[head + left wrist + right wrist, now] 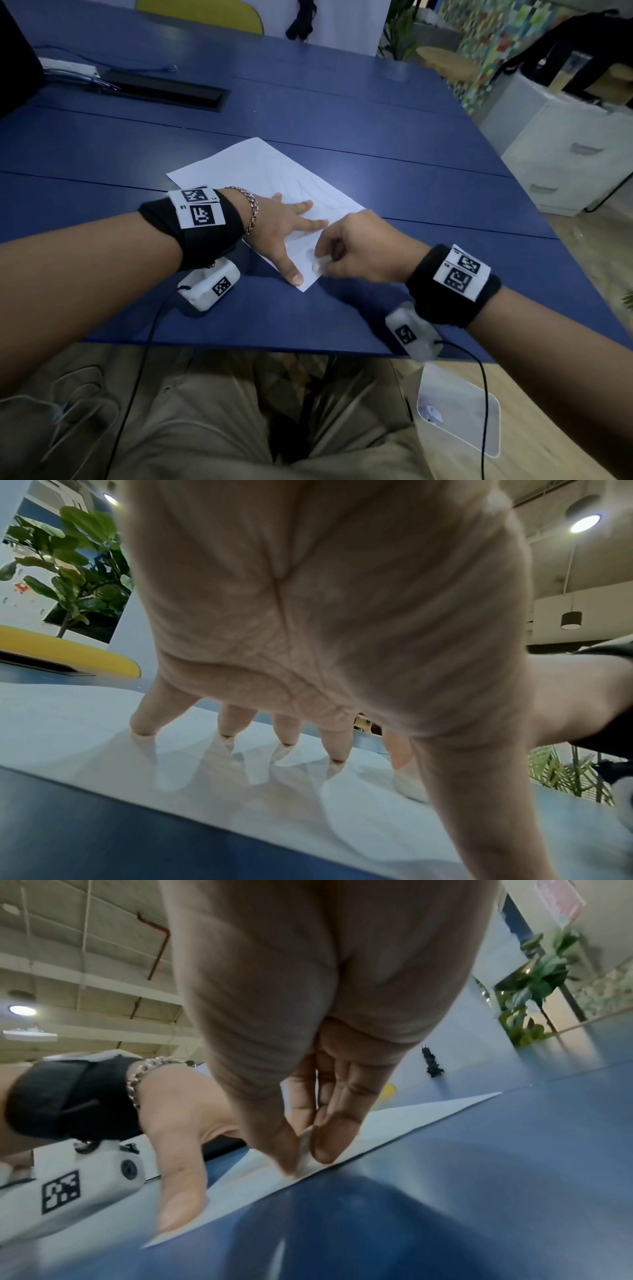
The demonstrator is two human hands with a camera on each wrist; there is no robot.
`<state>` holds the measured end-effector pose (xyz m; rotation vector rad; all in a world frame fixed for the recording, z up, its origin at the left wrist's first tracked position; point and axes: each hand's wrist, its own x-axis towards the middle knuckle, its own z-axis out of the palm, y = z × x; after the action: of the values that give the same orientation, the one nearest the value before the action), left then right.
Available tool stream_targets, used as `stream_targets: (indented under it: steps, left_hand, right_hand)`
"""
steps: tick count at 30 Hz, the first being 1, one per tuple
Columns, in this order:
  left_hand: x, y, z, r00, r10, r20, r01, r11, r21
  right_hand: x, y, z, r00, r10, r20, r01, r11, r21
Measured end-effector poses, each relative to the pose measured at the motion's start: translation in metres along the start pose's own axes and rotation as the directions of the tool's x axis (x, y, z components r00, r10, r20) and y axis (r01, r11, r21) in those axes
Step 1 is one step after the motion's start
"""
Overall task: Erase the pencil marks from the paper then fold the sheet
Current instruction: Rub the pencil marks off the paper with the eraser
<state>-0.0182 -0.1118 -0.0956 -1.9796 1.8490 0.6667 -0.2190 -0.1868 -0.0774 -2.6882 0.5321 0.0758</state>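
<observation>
A white sheet of paper (260, 164) with faint pencil lines lies at an angle on the blue table (342, 113). My left hand (284, 226) lies spread on the sheet's near half, its straight fingertips (337, 757) pressing the paper (85, 723) flat. My right hand (349, 250) pinches a small white eraser (318, 262) between thumb and fingers and holds it on the sheet near its near corner. The right wrist view shows the eraser (304, 1153) touching the paper (411, 1118) close to its edge, with the left thumb (181, 1199) beside it.
A black cable tray slot (164, 90) and a white power strip (68, 66) lie at the far left of the table. A yellow chair back (198, 13) stands behind. A white bin (459, 407) sits on the floor at my right.
</observation>
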Motion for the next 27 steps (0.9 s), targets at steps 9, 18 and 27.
stream_targets:
  steps: [9, 18, 27]
  left_hand:
    - [-0.019, 0.009, 0.009, 1.000, -0.016, -0.020, 0.016, 0.999, -0.045]
    - [-0.005, 0.010, -0.011, 0.996, 0.008, -0.093, -0.008, 1.000, 0.010]
    - [0.001, 0.001, -0.011, 0.997, -0.074, 0.025, 0.074, 0.997, -0.013]
  right_hand:
    - [-0.027, -0.013, -0.029, 0.996, 0.000, -0.091, 0.004, 0.999, 0.040]
    - [-0.014, 0.012, -0.092, 0.988, 0.146, -0.049, -0.148, 0.988, -0.033]
    - [0.038, 0.034, -0.027, 0.979, 0.191, -0.074, -0.189, 0.982, 0.031]
